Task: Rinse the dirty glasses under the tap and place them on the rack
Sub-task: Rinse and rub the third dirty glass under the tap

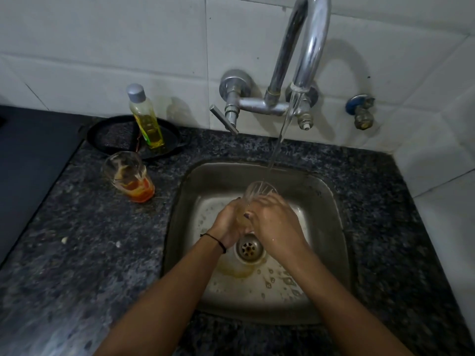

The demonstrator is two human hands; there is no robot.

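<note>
Glasses, two. One clear glass point(259, 191) was held over the sink point(331, 227), one in number, with your left hand point(228, 222) and right hand point(275, 222) both curled round its lower part and its top under the stream from the single tap point(308, 47). One dirty glass point(129, 176), orange residue at the bottom, stood on the counter point(77, 240) left of the sink. Bottle point(145, 116), one: yellow liquid, grey cap, standing in one black pan point(110, 134).
</note>
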